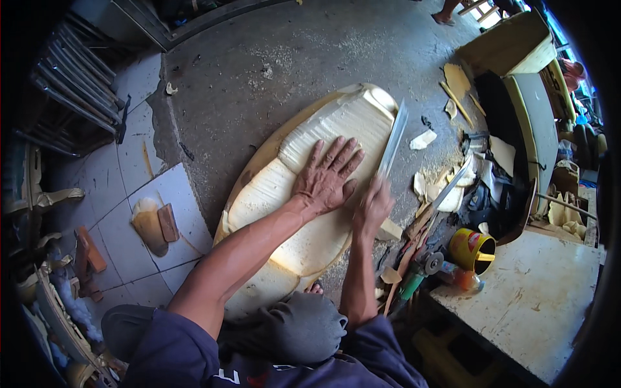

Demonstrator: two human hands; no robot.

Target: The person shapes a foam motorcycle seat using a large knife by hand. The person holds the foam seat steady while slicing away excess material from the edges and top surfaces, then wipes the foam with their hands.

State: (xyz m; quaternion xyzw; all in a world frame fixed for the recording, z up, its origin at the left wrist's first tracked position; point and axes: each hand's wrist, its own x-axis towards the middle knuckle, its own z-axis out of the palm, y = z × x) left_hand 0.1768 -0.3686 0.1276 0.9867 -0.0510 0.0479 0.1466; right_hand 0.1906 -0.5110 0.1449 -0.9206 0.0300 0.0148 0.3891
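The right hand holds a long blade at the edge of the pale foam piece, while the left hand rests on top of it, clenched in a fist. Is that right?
Not quite: the head view shows the left hand lying flat, fingers spread, on the pale foam piece. The right hand does hold the long blade at its edge.

Past the far end of the foam block (310,242), the grey floor (226,97) leaves wide room. The long blade (392,142) bars the block's right edge; farther right, a foam scrap (424,140), green grinder (411,284) and yellow pail (466,247) narrow the way.
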